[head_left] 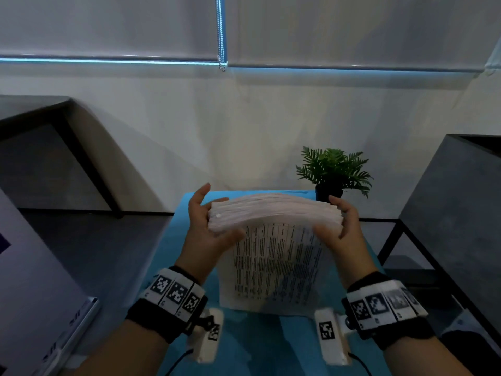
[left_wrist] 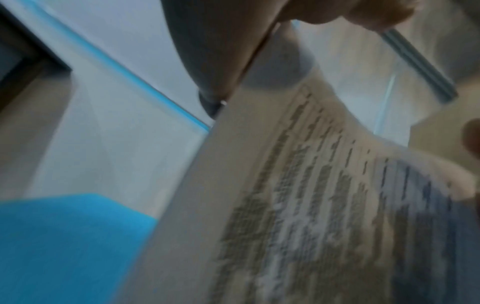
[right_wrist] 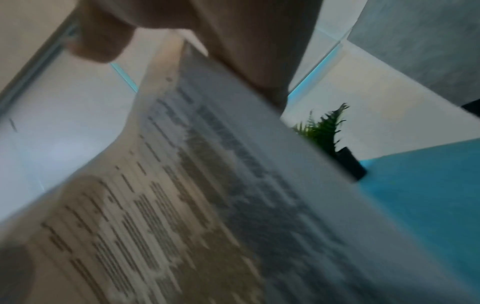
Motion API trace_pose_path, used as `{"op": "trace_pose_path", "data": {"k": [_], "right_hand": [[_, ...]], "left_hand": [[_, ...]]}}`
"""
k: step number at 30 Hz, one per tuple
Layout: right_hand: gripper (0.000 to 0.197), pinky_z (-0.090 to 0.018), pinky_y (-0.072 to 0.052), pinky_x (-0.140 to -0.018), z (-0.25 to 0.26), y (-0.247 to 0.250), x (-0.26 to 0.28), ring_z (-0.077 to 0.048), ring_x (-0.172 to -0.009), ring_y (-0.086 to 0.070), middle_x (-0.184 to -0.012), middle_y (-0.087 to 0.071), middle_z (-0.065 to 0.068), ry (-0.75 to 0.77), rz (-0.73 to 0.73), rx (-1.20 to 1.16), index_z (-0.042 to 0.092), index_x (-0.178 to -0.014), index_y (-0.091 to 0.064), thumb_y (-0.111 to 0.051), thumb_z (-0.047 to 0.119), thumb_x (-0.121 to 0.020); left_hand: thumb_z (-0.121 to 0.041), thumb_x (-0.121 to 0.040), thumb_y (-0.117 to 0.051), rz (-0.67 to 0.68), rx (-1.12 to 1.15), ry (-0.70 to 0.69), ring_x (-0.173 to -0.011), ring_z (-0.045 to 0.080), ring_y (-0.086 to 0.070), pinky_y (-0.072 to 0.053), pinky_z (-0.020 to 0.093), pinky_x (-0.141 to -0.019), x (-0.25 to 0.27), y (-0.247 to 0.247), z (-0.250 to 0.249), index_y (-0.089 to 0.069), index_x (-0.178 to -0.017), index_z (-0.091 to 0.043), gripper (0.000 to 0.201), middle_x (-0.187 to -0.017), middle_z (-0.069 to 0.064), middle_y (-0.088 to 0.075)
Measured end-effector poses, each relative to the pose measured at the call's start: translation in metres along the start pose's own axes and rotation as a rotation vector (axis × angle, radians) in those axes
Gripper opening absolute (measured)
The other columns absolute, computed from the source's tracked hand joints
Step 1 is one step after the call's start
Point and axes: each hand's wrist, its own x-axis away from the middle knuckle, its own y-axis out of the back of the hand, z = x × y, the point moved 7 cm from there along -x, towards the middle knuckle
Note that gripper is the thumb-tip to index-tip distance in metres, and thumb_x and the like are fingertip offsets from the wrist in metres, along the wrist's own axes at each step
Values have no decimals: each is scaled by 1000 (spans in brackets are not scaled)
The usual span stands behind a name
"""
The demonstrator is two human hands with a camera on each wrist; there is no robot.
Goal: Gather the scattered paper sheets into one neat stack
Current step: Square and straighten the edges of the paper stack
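Observation:
A thick stack of printed paper sheets (head_left: 273,240) stands on edge on the blue table (head_left: 257,343), its top edge fanned and bowed toward the wall. My left hand (head_left: 208,226) grips the stack's upper left corner, thumb on the printed face. My right hand (head_left: 341,226) grips the upper right corner the same way. In the left wrist view the printed page (left_wrist: 311,205) fills the right half, blurred. In the right wrist view the same page (right_wrist: 207,195) runs across the frame under my thumb (right_wrist: 101,39).
A small potted fern (head_left: 333,172) stands at the table's far right corner, close behind my right hand; its fronds (right_wrist: 324,127) show in the right wrist view. Dark tables stand to the left (head_left: 40,109) and right (head_left: 455,202). A white board (head_left: 35,294) leans at lower left.

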Motion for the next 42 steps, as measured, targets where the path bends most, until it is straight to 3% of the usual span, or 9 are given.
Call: {"op": "trace_pose_path", "data": {"k": [3,5,12,23,28,33,36,39,42], "right_hand": [[77,-21,-56,-70,-34,5,9,-13,-97,-66,-104,-66,4,-118,95,37,19,-118,-49,-88,11,-52],[44,-22,-58,-69,-46,3,12,-26,-95,-66,-87,-73,4,-156,37,27,13,-101,-60,-78,-4,-65],[40,-27,-57,-75,-29,-7,22,-13,-89,-64,-98,-67,-2,-22,-103,-14,21,-101,-60,-69,-7,-75],[39,-17,-56,-64,-31,-5,20,-3,-77,-69,-92,-69,-1,-45,-75,-94,12,-103,-62,-67,-13,-73],[29,-20,-56,-60,-62,-5,27,-28,-85,-65,-74,-73,2,-177,-45,4,16,-83,-66,-67,-12,-74],[30,-29,-52,-62,-11,-17,31,-10,-70,-58,-68,-67,2,138,33,259,24,-67,-67,-63,-3,-80],[12,-27,-43,-59,44,-38,42,-6,-66,-57,-65,-59,11,500,215,728,28,-78,-57,-58,16,-78],[19,-33,-50,-62,81,-55,46,-16,-72,-63,-74,-65,7,621,301,871,28,-84,-59,-61,12,-75],[15,-37,-51,-69,89,-52,40,-14,-76,-61,-79,-66,8,568,259,987,26,-87,-63,-71,24,-74]], "left_hand": [[-13,-54,-88,151,-163,145,-107,3,-61,-53,30,-93,11,5,31,-29,-141,-28,106,-122,-6,-58],[-6,-68,-81,66,-167,216,-107,10,-64,-54,36,-92,15,7,44,-50,-128,-16,68,-114,-3,-67],[0,-82,-67,-228,-96,68,-80,-15,-61,-48,5,-68,24,7,24,-52,-103,-33,42,-97,-13,-64],[0,-80,-69,-196,-40,84,-87,-3,-65,-53,13,-72,21,0,24,-55,-108,-28,42,-102,-9,-66],[-8,-78,-73,-93,-107,316,-107,24,-64,-51,25,-77,28,4,54,-62,-105,-23,33,-103,-4,-69],[-46,-62,-75,-277,-802,-407,-129,23,-42,-36,46,-106,26,15,-63,-42,-128,-24,77,-130,-6,-47],[-52,-62,-64,11,-1217,-606,-140,26,-31,-26,54,-111,24,-19,-101,-45,-129,-27,75,-139,1,-49],[-49,-75,-56,408,-944,-459,-102,14,-65,-51,40,-85,23,-35,-88,-69,-98,-19,40,-101,1,-73],[-51,-70,-64,327,-640,-213,-64,7,-59,-48,33,-61,21,-23,-68,-70,-73,-1,50,-69,6,-70]]}}
